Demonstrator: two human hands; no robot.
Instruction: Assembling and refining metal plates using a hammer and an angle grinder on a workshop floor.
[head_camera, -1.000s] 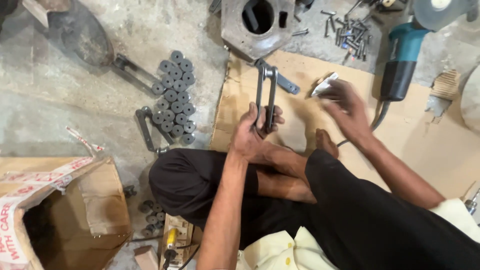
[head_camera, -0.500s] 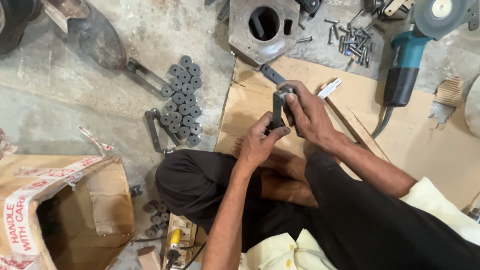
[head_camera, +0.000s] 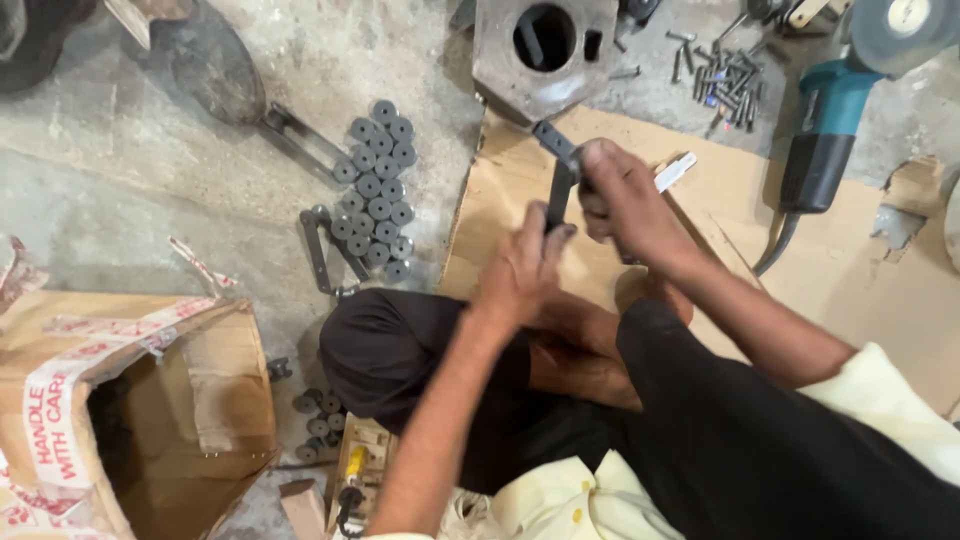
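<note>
Left hand: fingers curled and pinched on the lower end of a dark metal bar. Right hand: fist closed over the bar's upper part, just at 2 o'clock of the left hand. Bar: held above a cardboard sheet, long axis running roughly 6 to 12 o'clock, upper end angled toward 11 o'clock and pointing at a grey metal block with a round bore. White strip: lying on the sheet at 3 o'clock of the right hand. Rollers: dark grey discs clustered on the concrete floor at 9 o'clock of the hands. Bolts: loose heap at 1 o'clock. Grinder: teal and black, at 2 o'clock. Carton: open, at 8 o'clock; contents too dark to tell.
</note>
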